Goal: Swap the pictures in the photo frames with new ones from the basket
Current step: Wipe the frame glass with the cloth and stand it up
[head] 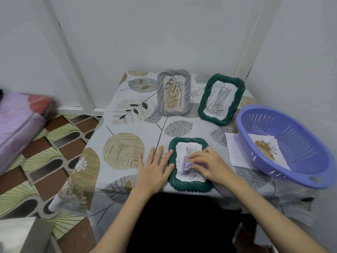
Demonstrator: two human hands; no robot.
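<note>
A dark green photo frame (190, 185) lies flat at the table's near edge with a pale picture in it. My right hand (207, 164) presses a small lilac cloth (186, 166) onto its glass. Flat on the tablecloth, my left hand (155, 167) has its fingers spread, the fingertips touching the frame's left side. At the back a grey frame (174, 92) with a leaf drawing stands upright. A second green frame (221, 101) with a scribble drawing leans beside it. The purple basket (284, 147) at the right holds a picture (266, 149) of a brown plant.
A white sheet (235, 148) lies half under the basket's left side. The small table (127, 136) with a leaf-print cloth stands in a wall corner. A pink mattress (20, 121) lies on the patterned floor to the left.
</note>
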